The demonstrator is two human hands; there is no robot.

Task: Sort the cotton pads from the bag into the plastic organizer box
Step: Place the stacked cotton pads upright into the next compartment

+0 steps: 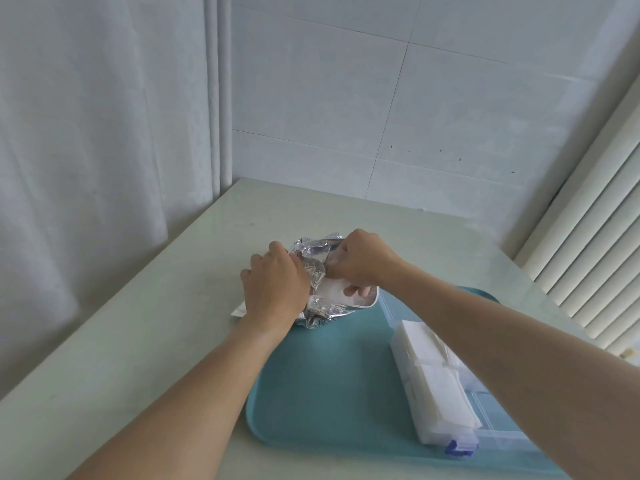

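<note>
A crumpled silver foil bag (316,268) lies at the far edge of the teal tray (311,386), its mouth facing me. My left hand (273,285) presses on the bag's left side and grips the foil. My right hand (360,263) reaches into the bag's mouth, its fingers closed on white cotton pads (332,289) inside. A clear plastic organizer box (491,407) with blue latches sits on the tray's right side, partly under my right forearm. Stacks of white cotton pads (429,372) fill its left row.
The tray rests on a pale table (138,341) in a corner, a white curtain (104,133) to the left and a tiled wall behind. White blinds (595,237) hang at the right. A white flap of packaging (239,310) sticks out under my left hand.
</note>
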